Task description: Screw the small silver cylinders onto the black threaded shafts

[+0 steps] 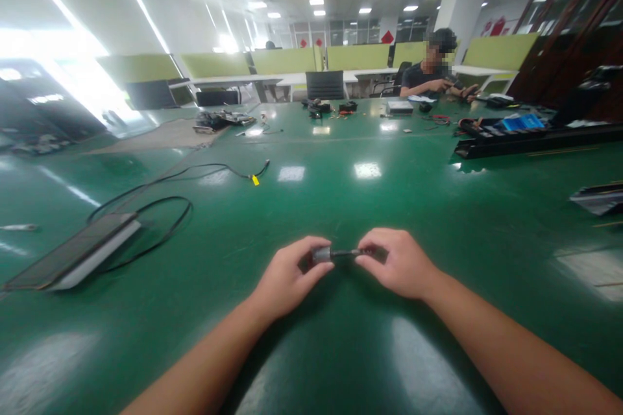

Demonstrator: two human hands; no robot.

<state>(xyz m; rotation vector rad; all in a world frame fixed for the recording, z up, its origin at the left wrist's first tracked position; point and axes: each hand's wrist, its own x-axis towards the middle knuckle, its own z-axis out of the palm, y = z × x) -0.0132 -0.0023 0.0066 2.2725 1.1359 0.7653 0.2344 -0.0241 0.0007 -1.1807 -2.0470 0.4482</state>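
Observation:
My left hand (287, 272) pinches a small silver cylinder (322, 255) between thumb and fingers, low over the green table (341, 194). A thin dark rod (343, 253) runs from the cylinder across to my right hand (396, 262). The thumb and forefinger of that hand close on the rod's far end, partly hiding it. Rod and cylinder lie in one line, roughly level; whether they are one piece I cannot tell.
On the left, a flat dark-topped device (80, 249) lies beside a black cable (187, 207) with a yellow tag (256, 179). Long black rails (525, 142) with blue parts sit at right. Across the table, a co-worker (428, 74) handles something among electronics.

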